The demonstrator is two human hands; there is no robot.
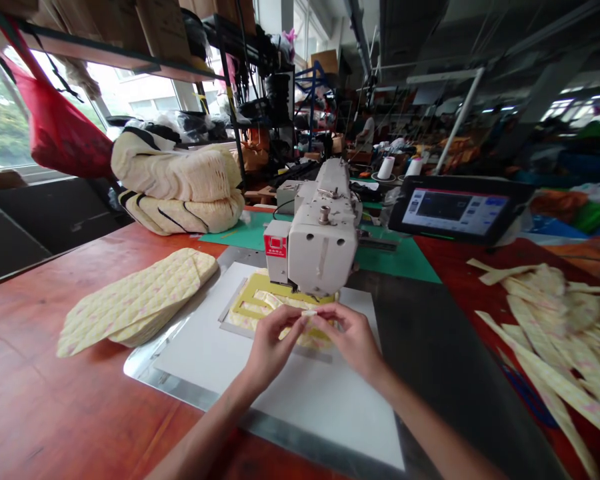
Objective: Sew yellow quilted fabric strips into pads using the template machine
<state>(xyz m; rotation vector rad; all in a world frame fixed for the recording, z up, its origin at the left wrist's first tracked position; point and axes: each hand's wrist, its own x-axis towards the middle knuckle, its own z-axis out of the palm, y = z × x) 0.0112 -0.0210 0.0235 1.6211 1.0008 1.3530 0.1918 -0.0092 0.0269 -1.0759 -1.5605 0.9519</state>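
My left hand [276, 340] and my right hand [351, 333] meet in front of the sewing machine head [324, 250]. Between their pinched fingertips is the end of a small pale fabric strip [309, 313]. Just behind and beneath the fingers, a yellow-green template frame [245, 300] lies over patterned yellow fabric [313, 341] on a white sheet [205, 347]. The fabric under the machine head is partly hidden by my hands. To the left rests a stack of quilted yellow pieces [140, 293].
A tablet-like screen [455, 213] stands right of the machine. Loose yellow fabric strips [555, 327] cover the table's right side. Bundled cream pieces [180, 177] sit at the back left, near a hanging red bag [63, 127]. Thread cones [386, 168] stand behind.
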